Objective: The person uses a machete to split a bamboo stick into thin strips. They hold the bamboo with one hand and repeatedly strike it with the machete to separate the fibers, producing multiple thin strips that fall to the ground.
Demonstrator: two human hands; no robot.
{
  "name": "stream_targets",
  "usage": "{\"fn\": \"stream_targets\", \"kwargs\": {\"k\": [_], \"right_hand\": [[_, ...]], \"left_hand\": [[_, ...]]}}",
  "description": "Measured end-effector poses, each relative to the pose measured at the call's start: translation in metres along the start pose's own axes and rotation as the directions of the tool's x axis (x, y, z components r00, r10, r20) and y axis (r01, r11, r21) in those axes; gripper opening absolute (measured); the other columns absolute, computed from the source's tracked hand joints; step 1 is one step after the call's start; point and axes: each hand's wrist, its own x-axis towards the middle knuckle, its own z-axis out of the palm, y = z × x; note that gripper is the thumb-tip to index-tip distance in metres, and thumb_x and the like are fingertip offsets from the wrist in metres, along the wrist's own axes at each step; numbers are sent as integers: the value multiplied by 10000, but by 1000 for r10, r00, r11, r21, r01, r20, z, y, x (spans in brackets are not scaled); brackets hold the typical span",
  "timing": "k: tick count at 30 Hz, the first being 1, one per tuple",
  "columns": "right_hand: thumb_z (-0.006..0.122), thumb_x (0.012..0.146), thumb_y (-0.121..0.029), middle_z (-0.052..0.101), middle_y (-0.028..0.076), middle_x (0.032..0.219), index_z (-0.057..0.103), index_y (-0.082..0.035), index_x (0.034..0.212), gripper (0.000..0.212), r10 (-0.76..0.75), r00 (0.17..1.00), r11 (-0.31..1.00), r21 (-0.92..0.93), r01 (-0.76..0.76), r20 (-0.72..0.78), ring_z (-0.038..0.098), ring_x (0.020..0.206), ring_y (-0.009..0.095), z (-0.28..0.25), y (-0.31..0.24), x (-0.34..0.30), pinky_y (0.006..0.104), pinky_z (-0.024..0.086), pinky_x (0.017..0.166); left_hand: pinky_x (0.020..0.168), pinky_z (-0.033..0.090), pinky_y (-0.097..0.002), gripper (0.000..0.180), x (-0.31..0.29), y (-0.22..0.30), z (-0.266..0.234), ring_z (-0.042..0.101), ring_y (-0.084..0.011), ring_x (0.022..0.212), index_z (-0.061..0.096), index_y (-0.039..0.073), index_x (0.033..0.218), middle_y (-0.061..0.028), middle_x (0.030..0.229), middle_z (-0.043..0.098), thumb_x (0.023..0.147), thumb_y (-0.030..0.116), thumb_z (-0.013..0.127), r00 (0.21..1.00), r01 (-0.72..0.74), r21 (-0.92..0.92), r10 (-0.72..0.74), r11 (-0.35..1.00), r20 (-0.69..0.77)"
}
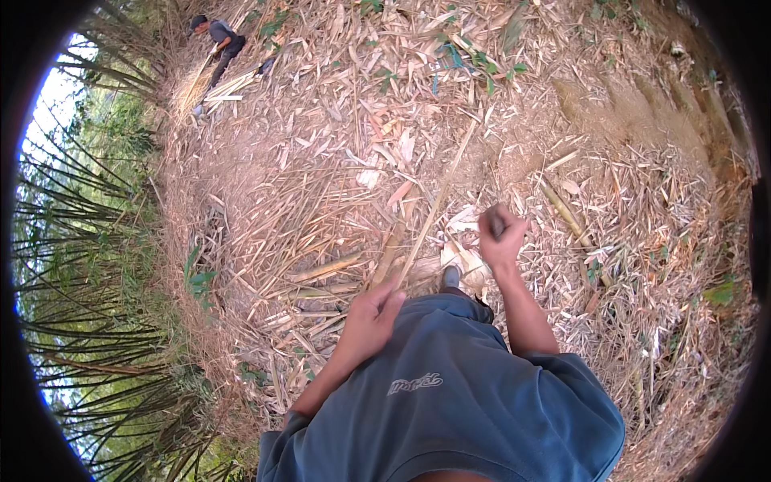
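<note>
My left hand (376,317), low in front of my shirt, is closed round the near end of a long, thin bamboo strip (440,201). The strip slants up and to the right, away from me over the littered ground. To the right, my right hand (504,245) is raised in a fist around a dark brown, handle-like piece (497,225). Only a rounded part of that piece shows between the fingers; I cannot make out the rest of it. One grey shoe (451,277) shows below, between my hands.
Dry leaves and shavings cover the ground. A greenish bamboo pole (566,213) lies to the right, with cut bamboo pieces (325,269) left of my feet. At the far left, another person (221,40) bends over a pile of pale strips (225,88). Bamboo stalks (88,257) line the left side.
</note>
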Motion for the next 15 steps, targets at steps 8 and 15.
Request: {"fn": "stream_targets", "kwargs": {"k": [8,15], "right_hand": [[693,698,-209,573,127,578,550,-56,609,227,-599,752,752,-130,646,274,605,524,294,19,-32,-9,417,479,543],[679,749,-256,553,112,549,533,-86,590,275,-490,781,767,-234,597,386,566,478,256,32,-9,-21,409,461,503]], "left_hand": [[587,439,-302,368,12,-49,6,524,-133,608,555,27,1371,-47,712,561,1036,178,521,973,-221,75,225,972,-56],[448,289,-204,394,-7,-12,-2,327,-20,487,496,52,1437,91,625,383,1070,196,474,981,191,-614,-139,766,132]]}}
